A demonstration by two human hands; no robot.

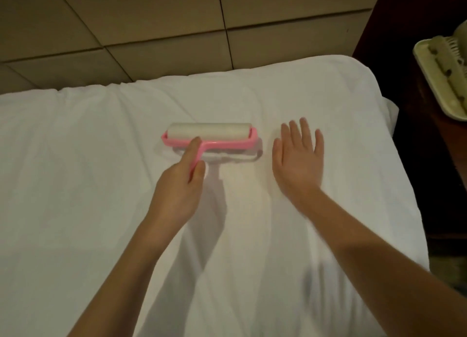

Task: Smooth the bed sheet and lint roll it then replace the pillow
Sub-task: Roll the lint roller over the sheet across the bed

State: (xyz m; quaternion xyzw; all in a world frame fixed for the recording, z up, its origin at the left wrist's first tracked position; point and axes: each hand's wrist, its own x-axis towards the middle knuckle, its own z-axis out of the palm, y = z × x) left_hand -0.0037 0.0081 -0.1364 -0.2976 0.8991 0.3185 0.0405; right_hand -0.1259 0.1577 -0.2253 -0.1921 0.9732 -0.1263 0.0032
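Note:
A white bed sheet [101,185] covers the bed and fills most of the head view, with soft creases running toward the headboard. A lint roller [209,132] with a pink frame, a pink handle and a white sticky roll lies on the sheet near the middle. My left hand [179,185] grips its handle, index finger stretched along the frame. My right hand [298,159] lies flat on the sheet just right of the roller, fingers straight and spread. No pillow is in view.
A padded beige headboard [151,28] runs along the far edge of the bed. At the right stands a dark wooden nightstand [417,84] carrying a pale green tray [444,79] with a brush-like item. The bed's right edge drops off by the nightstand.

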